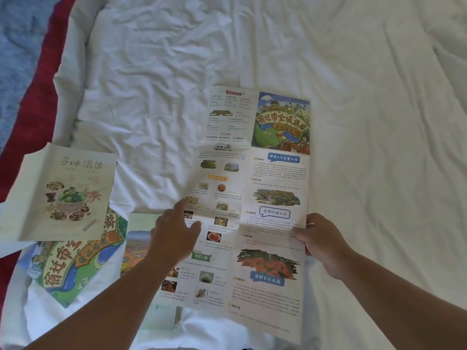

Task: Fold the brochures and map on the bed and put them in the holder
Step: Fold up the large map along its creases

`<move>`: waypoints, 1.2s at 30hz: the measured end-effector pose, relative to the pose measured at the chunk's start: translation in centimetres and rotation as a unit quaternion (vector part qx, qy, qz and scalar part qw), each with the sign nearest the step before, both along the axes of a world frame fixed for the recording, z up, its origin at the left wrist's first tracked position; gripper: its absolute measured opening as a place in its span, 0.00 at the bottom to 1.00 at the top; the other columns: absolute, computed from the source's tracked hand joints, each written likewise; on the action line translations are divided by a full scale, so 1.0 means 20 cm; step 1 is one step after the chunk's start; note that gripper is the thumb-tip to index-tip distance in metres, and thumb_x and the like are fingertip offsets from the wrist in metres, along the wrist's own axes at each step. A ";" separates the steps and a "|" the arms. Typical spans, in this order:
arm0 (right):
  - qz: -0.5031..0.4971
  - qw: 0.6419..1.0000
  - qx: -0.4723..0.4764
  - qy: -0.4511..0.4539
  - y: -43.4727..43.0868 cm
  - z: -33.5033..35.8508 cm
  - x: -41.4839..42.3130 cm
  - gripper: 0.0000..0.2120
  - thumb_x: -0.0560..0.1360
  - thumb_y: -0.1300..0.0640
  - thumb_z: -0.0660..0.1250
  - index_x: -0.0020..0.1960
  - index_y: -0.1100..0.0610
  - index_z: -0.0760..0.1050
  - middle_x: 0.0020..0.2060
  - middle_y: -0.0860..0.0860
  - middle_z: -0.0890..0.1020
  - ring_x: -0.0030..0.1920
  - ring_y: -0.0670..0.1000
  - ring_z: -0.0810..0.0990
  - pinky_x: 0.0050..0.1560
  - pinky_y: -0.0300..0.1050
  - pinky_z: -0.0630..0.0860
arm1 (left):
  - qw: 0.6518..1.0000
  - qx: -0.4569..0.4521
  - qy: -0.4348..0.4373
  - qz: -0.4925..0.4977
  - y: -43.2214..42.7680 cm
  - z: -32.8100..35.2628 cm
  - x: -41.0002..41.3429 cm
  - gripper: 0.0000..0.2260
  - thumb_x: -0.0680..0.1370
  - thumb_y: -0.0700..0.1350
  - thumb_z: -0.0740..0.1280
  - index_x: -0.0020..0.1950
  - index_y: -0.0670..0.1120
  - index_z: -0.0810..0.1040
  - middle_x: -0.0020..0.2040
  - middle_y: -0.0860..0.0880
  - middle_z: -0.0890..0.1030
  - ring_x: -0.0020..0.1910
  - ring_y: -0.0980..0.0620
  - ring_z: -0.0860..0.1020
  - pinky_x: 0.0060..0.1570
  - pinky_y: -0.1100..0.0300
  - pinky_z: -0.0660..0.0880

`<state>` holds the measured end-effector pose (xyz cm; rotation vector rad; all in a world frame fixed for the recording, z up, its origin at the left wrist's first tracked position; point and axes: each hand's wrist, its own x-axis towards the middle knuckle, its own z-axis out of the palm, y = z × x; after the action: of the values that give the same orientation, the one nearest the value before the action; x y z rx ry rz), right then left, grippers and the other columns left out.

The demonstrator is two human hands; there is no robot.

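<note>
Two hands work on the open sheet [252,173].

1. Right hand [321,238]: thumb on top and fingers curled beneath, pinching the sheet's right edge about midway along.
2. Left hand [174,236]: fingers extended, lying on the sheet's left column and gripping nothing.
3. The sheet lies printed side up on the bed [353,72], with its creases visible.
4. Just left of the sheet is a green brochure [137,238] (partly under the left forearm). Further left, a cream brochure [65,193] overlaps an illustrated sheet [65,269].
5. No holder is in view.

Judged step: the first fold of this sheet, not yet made. The next move probably calls for carrying the right edge across along the central crease while the left hand pins the paper, then pressing the crease flat.
</note>
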<state>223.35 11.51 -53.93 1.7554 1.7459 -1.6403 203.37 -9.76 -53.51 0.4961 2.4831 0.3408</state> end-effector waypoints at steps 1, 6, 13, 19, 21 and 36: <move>0.008 1.000 0.006 -0.005 0.00 0.00 0.00 0.05 0.76 0.61 0.66 0.48 0.52 0.73 0.46 0.53 0.82 0.46 0.55 0.81 0.39 0.48 0.78 | 1.000 0.013 -0.003 0.019 0.01 0.01 0.00 0.27 0.78 0.52 0.64 0.75 0.51 0.60 0.67 0.44 0.73 0.67 0.42 0.68 0.65 0.44 0.66; 0.030 0.999 0.019 -0.025 0.00 0.02 0.01 0.09 0.75 0.61 0.64 0.52 0.50 0.72 0.48 0.50 0.81 0.47 0.54 0.80 0.40 0.47 0.77 | 0.992 0.078 -0.001 0.097 0.05 0.06 -0.02 0.28 0.79 0.51 0.64 0.76 0.47 0.60 0.49 0.50 0.79 0.47 0.48 0.78 0.44 0.53 0.73; 0.214 0.956 0.175 -0.098 -0.03 0.05 -0.01 0.40 0.71 0.51 0.71 0.74 0.43 0.50 0.65 0.52 0.69 0.59 0.55 0.74 0.47 0.50 0.78 | 0.987 0.096 -0.045 0.122 0.05 0.14 0.00 0.17 0.78 0.47 0.65 0.67 0.52 0.73 0.37 0.55 0.79 0.31 0.57 0.80 0.30 0.59 0.74; 0.429 0.833 0.344 -0.054 0.11 0.00 -0.39 0.53 0.70 0.40 0.72 0.80 0.50 0.40 0.79 0.52 0.43 0.79 0.60 0.44 0.76 0.58 0.54 | 0.984 0.134 -0.037 0.113 0.02 0.12 0.01 0.18 0.79 0.45 0.65 0.68 0.53 0.72 0.33 0.53 0.77 0.31 0.59 0.79 0.32 0.55 0.78; 0.483 0.805 0.340 -0.061 0.14 -0.01 -0.50 0.55 0.69 0.39 0.73 0.79 0.50 0.38 0.79 0.50 0.41 0.79 0.60 0.42 0.76 0.60 0.51 | 0.983 0.144 -0.031 0.106 0.01 0.11 0.02 0.18 0.79 0.45 0.65 0.69 0.53 0.71 0.32 0.53 0.74 0.28 0.63 0.76 0.26 0.65 0.71; 0.536 0.785 0.293 -0.096 0.14 -0.09 -0.55 0.59 0.65 0.32 0.73 0.79 0.49 0.38 0.79 0.48 0.37 0.78 0.59 0.37 0.75 0.68 0.49 | 0.966 0.240 -0.081 0.044 0.06 0.23 0.16 0.22 0.77 0.42 0.67 0.63 0.65 0.67 0.36 0.59 0.76 0.34 0.61 0.75 0.33 0.70 0.72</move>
<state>212.29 14.27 -55.64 0.6179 2.5344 -0.4300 206.59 -8.56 -48.97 0.5238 2.2591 0.9918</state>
